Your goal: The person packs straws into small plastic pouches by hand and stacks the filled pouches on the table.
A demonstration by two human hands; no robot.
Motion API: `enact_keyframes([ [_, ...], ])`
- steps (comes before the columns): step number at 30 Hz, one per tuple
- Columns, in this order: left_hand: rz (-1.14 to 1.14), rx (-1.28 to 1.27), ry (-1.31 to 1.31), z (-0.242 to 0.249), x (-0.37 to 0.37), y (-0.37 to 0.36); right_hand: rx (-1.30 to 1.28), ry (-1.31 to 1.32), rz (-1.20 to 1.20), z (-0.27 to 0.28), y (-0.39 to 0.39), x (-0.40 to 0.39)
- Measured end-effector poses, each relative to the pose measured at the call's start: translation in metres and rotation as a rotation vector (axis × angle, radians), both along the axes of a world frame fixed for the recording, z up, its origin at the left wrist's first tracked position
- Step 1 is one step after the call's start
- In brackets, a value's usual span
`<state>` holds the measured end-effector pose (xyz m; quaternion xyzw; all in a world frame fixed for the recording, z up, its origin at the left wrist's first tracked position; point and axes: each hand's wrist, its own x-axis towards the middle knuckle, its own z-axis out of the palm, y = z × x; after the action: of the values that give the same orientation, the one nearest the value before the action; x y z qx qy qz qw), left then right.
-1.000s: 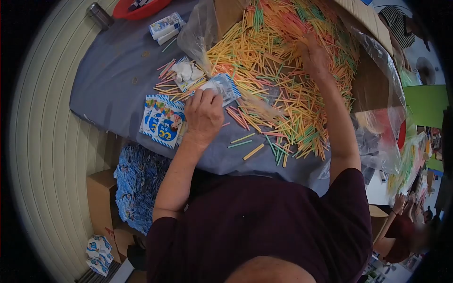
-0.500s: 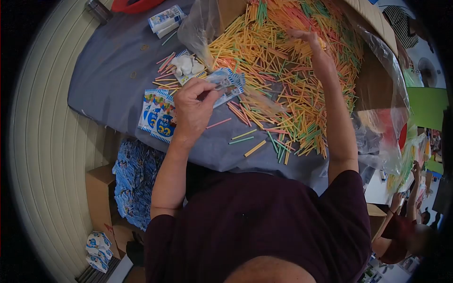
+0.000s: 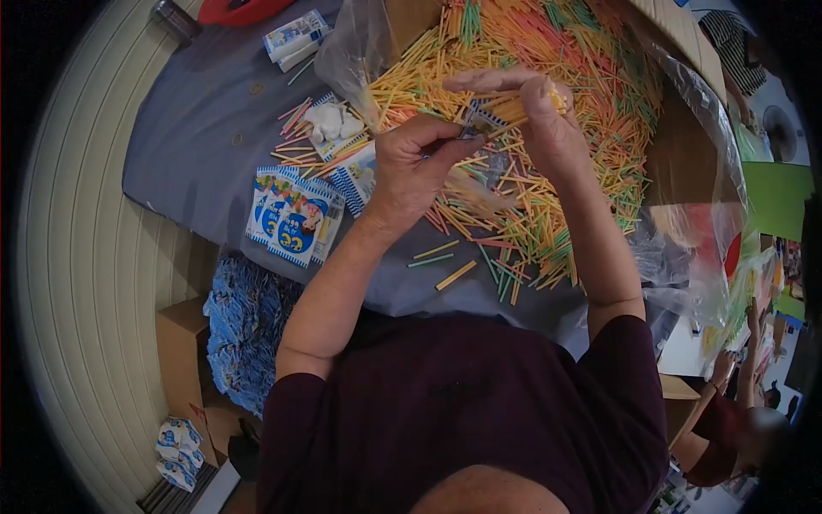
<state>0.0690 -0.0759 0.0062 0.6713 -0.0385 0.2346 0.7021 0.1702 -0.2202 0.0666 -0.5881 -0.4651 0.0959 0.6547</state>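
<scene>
My left hand [image 3: 419, 167] pinches the edge of a small clear-and-blue packet [image 3: 486, 116] over the pile. Against the packet's mouth, my right hand [image 3: 548, 120] holds a bunch of yellow sticks [image 3: 507, 108], their ends pointing at the packet. Beneath both hands spreads a large heap of thin coloured sticks [image 3: 591, 64]. Left of my left hand lie a blue-striped packet [image 3: 353, 178], a white crumpled item [image 3: 332, 122] and a few loose sticks. Several printed blue-and-white packets [image 3: 295, 224] overlap near the table's front edge.
The grey-covered table [image 3: 188, 137] carries a white-and-blue packet [image 3: 295, 38], a red bowl [image 3: 244, 8] and a metal flask [image 3: 175, 21]. Clear plastic [image 3: 351, 60] lines the heap's box. A cardboard box [image 3: 181, 343] holds blue wrappers [image 3: 244, 334] below. Another person [image 3: 723, 428] is at right.
My left hand has moved right and up with a packet, uncovering the printed packets. My right hand has come left and down to meet it, now with yellow sticks visible in its grip.
</scene>
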Motion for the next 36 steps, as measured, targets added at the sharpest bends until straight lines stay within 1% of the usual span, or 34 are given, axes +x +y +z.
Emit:
enact_keyframes([
  [1,0.003,0.002,-0.001,-0.001,0.0,-0.001,-0.036,0.002,-0.024,-0.002,0.0,0.0],
  [2,-0.008,-0.067,0.032,-0.002,0.001,-0.003,-0.035,0.002,-0.022,-0.003,-0.001,0.0],
  [3,-0.021,-0.136,0.066,-0.003,0.001,-0.004,-0.025,0.06,-0.046,-0.004,-0.003,-0.002],
  [4,-0.023,-0.134,0.064,-0.005,0.002,-0.003,-0.014,0.118,-0.073,-0.004,-0.005,-0.003],
  [5,-0.026,-0.099,0.06,-0.006,0.003,-0.002,-0.012,0.115,-0.076,-0.003,-0.008,-0.003],
  [7,-0.034,-0.062,0.05,-0.005,0.005,-0.002,-0.046,0.225,-0.08,0.0,-0.012,-0.003],
  [8,-0.012,-0.031,0.046,-0.003,0.006,-0.003,-0.044,0.22,-0.084,0.001,-0.014,-0.002],
  [10,0.01,0.0,0.036,0.0,0.008,-0.002,-0.136,0.076,-0.021,0.002,-0.017,0.0],
  [12,0.022,0.08,0.057,0.004,0.008,-0.001,-0.097,0.073,-0.019,0.001,-0.015,-0.002],
  [13,0.022,0.08,0.055,0.007,0.008,-0.001,-0.061,0.077,-0.016,0.001,-0.014,-0.002],
  [14,-0.003,0.15,0.055,0.011,0.007,-0.001,-0.061,0.079,-0.016,0.002,-0.014,-0.001],
  [15,-0.03,0.221,0.057,0.013,0.005,-0.002,-0.122,0.037,-0.009,0.005,-0.014,0.0],
  [16,-0.031,0.222,0.059,0.013,0.008,-0.003,-0.182,-0.005,-0.002,0.006,-0.015,0.001],
  [18,-0.06,0.099,-0.048,0.013,0.019,-0.009,-0.218,0.034,0.006,0.006,-0.016,0.0],
  [19,-0.058,0.101,-0.054,0.014,0.023,-0.011,-0.255,0.071,0.015,0.006,-0.016,0.001],
  [20,-0.071,0.02,0.023,0.015,0.026,-0.012,-0.253,0.064,0.017,0.004,-0.016,0.005],
  [21,-0.084,-0.062,0.098,0.015,0.03,-0.012,-0.177,0.015,-0.044,0.001,-0.017,0.012],
  [22,-0.082,-0.06,0.092,0.013,0.036,-0.014,-0.101,-0.034,-0.104,-0.001,-0.019,0.016],
  [23,-0.088,-0.115,0.071,0.008,0.043,-0.015,-0.038,0.065,-0.151,-0.001,-0.022,0.019],
  [24,-0.095,-0.171,0.052,0.007,0.048,-0.014,-0.037,0.062,-0.15,0.001,-0.025,0.021],
  [26,-0.098,-0.146,0.044,0.003,0.055,-0.011,0.028,0.062,-0.344,0.008,-0.033,0.024],
  [27,-0.101,-0.123,0.041,0.005,0.056,-0.011,0.078,0.063,-0.321,0.01,-0.036,0.025],
  [28,-0.1,-0.126,0.042,0.005,0.054,-0.013,0.076,0.065,-0.32,0.009,-0.042,0.024],
  [30,-0.119,-0.219,-0.006,0.008,0.046,-0.012,-0.305,-0.03,-0.235,0.003,-0.046,0.014],
  [31,-0.082,-0.217,0.01,0.013,0.034,-0.009,-0.221,-0.104,-0.224,-0.002,-0.037,0.002],
  [32,-0.143,-0.165,0.006,0.018,0.018,-0.006,-0.219,-0.081,-0.177,-0.007,-0.032,-0.011],
  [33,-0.203,-0.114,0.004,0.021,0.001,-0.002,-0.265,-0.071,-0.204,-0.008,-0.029,-0.024],
  [34,-0.099,0.112,0.016,0.023,-0.016,0.004,-0.31,-0.068,-0.241,-0.008,-0.025,-0.035],
  [35,-0.08,0.114,0.033,0.026,-0.037,0.011,-0.245,0.044,-0.111,-0.008,-0.018,-0.046],
  [36,-0.019,0.218,0.113,0.03,-0.062,0.019,-0.235,-0.024,-0.034,-0.018,-0.01,-0.056],
])
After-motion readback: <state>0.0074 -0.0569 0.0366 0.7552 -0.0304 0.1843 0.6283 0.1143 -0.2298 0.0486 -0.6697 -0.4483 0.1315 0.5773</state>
